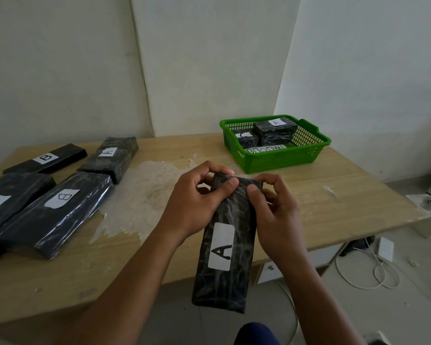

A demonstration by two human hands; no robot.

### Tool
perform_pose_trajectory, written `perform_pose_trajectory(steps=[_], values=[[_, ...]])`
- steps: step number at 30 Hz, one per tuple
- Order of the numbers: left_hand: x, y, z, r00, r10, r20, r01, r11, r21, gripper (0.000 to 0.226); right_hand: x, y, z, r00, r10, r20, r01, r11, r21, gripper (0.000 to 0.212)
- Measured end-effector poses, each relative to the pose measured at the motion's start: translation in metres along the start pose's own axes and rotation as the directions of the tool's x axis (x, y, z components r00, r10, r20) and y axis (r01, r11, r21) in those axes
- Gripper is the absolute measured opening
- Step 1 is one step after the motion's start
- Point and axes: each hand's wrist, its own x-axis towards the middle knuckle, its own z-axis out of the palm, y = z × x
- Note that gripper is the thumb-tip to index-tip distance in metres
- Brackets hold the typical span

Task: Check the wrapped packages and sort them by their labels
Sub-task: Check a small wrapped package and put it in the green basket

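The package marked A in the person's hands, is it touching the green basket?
Apart. The head view shows the A package held up by both hands, the left hand and right hand, with bare table between its far end and the green basket.

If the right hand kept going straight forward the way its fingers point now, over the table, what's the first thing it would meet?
Probably the green basket. The right hand grips the far end of the package labelled A with the left hand, and beyond it the table shows nothing before the basket; depth is uncertain.
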Motion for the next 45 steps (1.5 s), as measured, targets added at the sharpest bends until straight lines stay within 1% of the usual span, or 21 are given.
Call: perform_pose_trajectory(steps=[4, 7, 9, 11, 14, 15, 17, 19, 21, 23, 24, 26, 28, 30, 32, 35, 37, 39, 40, 42, 45], values=[[-0.002, 0.001, 0.003, 1.000, 0.023, 0.004, -0.023, 1.000, 0.003, 0.015, 0.001, -0.002, 0.000, 1.000, 0.013, -0.007, -0.013, 1.000, 0.028, 0.008], [-0.002, -0.003, -0.001, 0.992, -0.083, 0.093, 0.089, 0.994, -0.061, 0.059, 0.004, -0.008, -0.001, 0.995, 0.058, -0.086, -0.050, 0.995, 0.090, 0.005], [-0.001, -0.009, -0.011, 0.968, -0.162, 0.190, 0.163, 0.987, 0.010, 0.080, 0.009, -0.010, -0.004, 0.981, 0.118, -0.154, -0.094, 0.984, 0.154, 0.008], [-0.003, -0.014, -0.021, 0.940, -0.231, 0.251, 0.212, 0.972, 0.101, 0.074, 0.014, -0.009, -0.009, 0.966, 0.153, -0.208, -0.118, 0.978, 0.170, 0.013], [-0.003, -0.018, -0.029, 0.938, -0.259, 0.231, 0.250, 0.966, 0.066, 0.058, 0.018, -0.004, -0.013, 0.954, 0.206, -0.218, -0.173, 0.972, 0.161, 0.015], [-0.001, -0.018, -0.030, 0.945, -0.249, 0.213, 0.240, 0.968, 0.068, 0.053, 0.019, -0.004, -0.013, 0.951, 0.216, -0.222, -0.192, 0.973, 0.125, 0.014], [0.003, -0.016, -0.032, 0.954, -0.231, 0.190, 0.214, 0.971, 0.108, 0.045, 0.021, -0.004, -0.015, 0.956, 0.168, -0.241, -0.189, 0.980, -0.066, 0.014], [0.007, -0.013, -0.035, 0.957, -0.205, 0.206, 0.174, 0.972, 0.160, 0.042, 0.020, -0.008, -0.018, 0.978, 0.057, -0.202, -0.126, 0.929, -0.349, 0.038], [0.010, -0.008, -0.035, 0.952, -0.188, 0.242, 0.143, 0.971, 0.193, 0.041, 0.019, -0.012, -0.018, 0.996, -0.079, -0.031, 0.043, 0.788, -0.614, 0.062], [0.015, -0.005, -0.034, 0.944, -0.172, 0.282, 0.111, 0.969, 0.219, 0.040, 0.018, -0.014, -0.015, 0.976, -0.131, 0.175, 0.219, 0.591, -0.777, 0.064], [0.016, -0.003, -0.034, 0.942, -0.163, 0.295, 0.094, 0.967, 0.236, 0.039, 0.019, -0.014, -0.014, 0.967, -0.121, 0.226, 0.255, 0.544, -0.800, 0.063], [0.019, -0.002, -0.035, 0.938, -0.155, 0.311, 0.071, 0.962, 0.263, 0.037, 0.021, -0.017, -0.015, 0.970, -0.112, 0.217, 0.243, 0.554, -0.797, 0.055], [0.021, -0.004, -0.038, 0.944, -0.152, 0.294, 0.090, 0.972, 0.215, 0.039, 0.023, -0.018, -0.018, 0.980, -0.124, 0.155, 0.199, 0.594, -0.779, 0.041], [0.021, -0.008, -0.041, 0.962, -0.153, 0.225, 0.150, 0.988, 0.028, 0.046, 0.025, -0.016, -0.021, 0.991, -0.106, 0.086, 0.134, 0.657, -0.742, 0.033], [0.020, -0.011, -0.040, 0.982, -0.162, 0.098, 0.178, 0.966, -0.190, 0.054, 0.025, -0.014, -0.020, 0.998, -0.067, 0.007, 0.054, 0.733, -0.678, 0.027], [0.020, -0.012, -0.030, 0.979, -0.182, -0.095, 0.142, 0.935, -0.326, 0.045, 0.022, -0.012, -0.015, 0.999, 0.014, -0.042, -0.036, 0.804, -0.594, 0.027], [0.020, -0.012, -0.025, 0.967, -0.169, -0.188, 0.101, 0.940, -0.326, 0.031, 0.020, -0.012, -0.011, 0.999, 0.040, -0.013, -0.040, 0.812, -0.582, 0.026], [0.021, -0.010, -0.024, 0.965, -0.127, -0.228, 0.062, 0.960, -0.272, 0.019, 0.019, -0.013, -0.007, 0.996, 0.062, 0.059, -0.022, 0.855, -0.518, 0.018], [0.020, -0.008, -0.023, 0.971, -0.104, -0.217, 0.047, 0.966, -0.253, 0.015, 0.019, -0.015, -0.005, 0.991, 0.081, 0.110, -0.023, 0.895, -0.445, 0.020], [0.018, -0.002, -0.021, 0.987, -0.052, -0.152, 0.018, 0.976, -0.217, 0.011, 0.019, -0.021, 0.001, 0.976, 0.109, 0.188, -0.053, 0.958, -0.283, 0.037], [0.011, 0.006, -0.016, 0.997, 0.001, -0.076, -0.014, 0.985, -0.172, 0.016, 0.019, -0.030, 0.008, 0.981, 0.103, 0.164, -0.083, 0.989, -0.119, 0.046]])
